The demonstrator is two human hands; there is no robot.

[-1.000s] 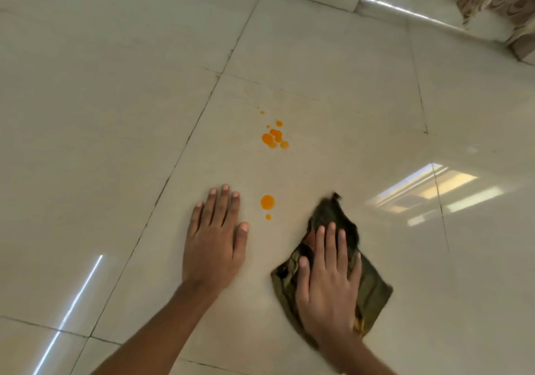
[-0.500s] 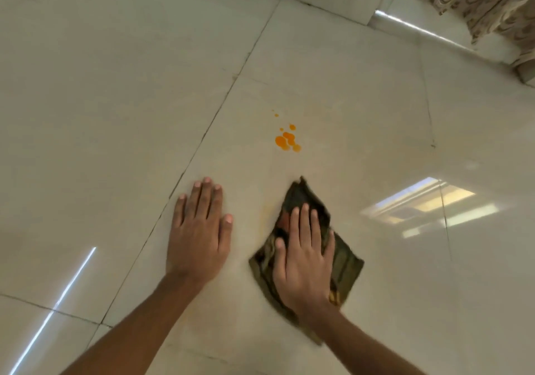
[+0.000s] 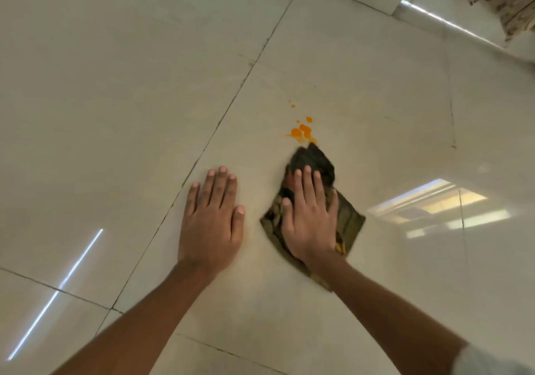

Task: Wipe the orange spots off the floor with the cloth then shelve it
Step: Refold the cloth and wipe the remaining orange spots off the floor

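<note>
Right hand (image 3: pixel 309 218) flat on the cloth (image 3: pixel 315 207), palm down, fingers (image 3: pixel 299 183) straight and close together, thumb out to the side. Pressing, not pinching; nothing is gripped.

Left hand (image 3: pixel 211 215) flat on the bare floor (image 3: pixel 115 114) just beside the cloth, fingers together, looks like a brace only.

Key relation: the orange spots (image 3: pixel 301 131) lie straight ahead of the right fingertips, slightly to their right. The cloth's far corner touches or just meets the nearest spot; the rest of the cluster is beyond it and uncovered. Two tiny specks trail further out on the same line.

Cloth is a crumpled, roughly diamond-shaped patch, long axis running along the right forearm line, narrow corner pointing at the spots. The spot cluster's long axis runs about the same way.

Right hand is the nearer one and already aligned. My read: the next push goes forward along that axis. Shelving not yet begun; no shelf in view.
</note>
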